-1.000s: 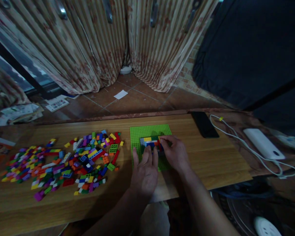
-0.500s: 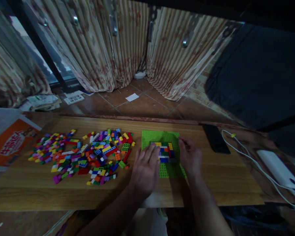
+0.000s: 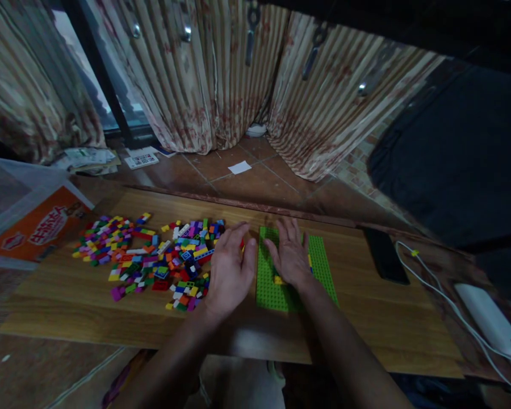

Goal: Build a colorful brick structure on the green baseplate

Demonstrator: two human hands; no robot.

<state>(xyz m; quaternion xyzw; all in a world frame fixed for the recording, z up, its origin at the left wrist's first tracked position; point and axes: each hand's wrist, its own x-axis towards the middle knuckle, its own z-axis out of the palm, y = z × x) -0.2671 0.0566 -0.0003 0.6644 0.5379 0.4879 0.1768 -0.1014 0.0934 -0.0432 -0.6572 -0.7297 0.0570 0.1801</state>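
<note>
Right hand [image 3: 290,255] flat, released, covering bricks on baseplate [image 3: 323,267]; left hand [image 3: 229,271] released beside it.

Both my forearms enter from the bottom edge, bare as far as they show; no sleeve or cuff in view on either. My left hand [image 3: 229,271]: bare, no glove, no ring that I can make out on the fingers, no watch or band behind them at the wrist. My right hand [image 3: 290,255]: likewise bare, no glove, ring or strap visible. Nails look short and unpainted, though the light is dim and fine detail is uncertain. No markings or tape seen on either hand or forearm.
</note>
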